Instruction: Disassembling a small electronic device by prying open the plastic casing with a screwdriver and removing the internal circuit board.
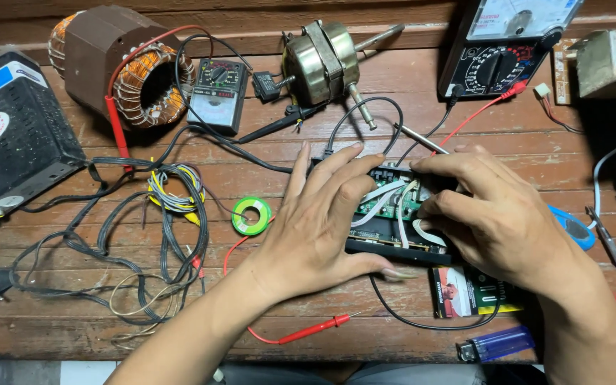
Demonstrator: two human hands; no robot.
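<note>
a wooden bench is carrying everything, with a black box lying at its left edge and a copper-wound stator sitting behind. at the middle an opened black device with a green circuit board is lying flat. the left hand is resting on it with fingers spread, gripping nothing; the right hand is pinching its right end. a green solder reel is lying just left.

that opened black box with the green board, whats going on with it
A person has both hands on a small opened black electronics box with a green circuit board and white ribbon cables. The left hand steadies its near side; the right hand fingers the board. It lies on a wooden plank table.
</note>
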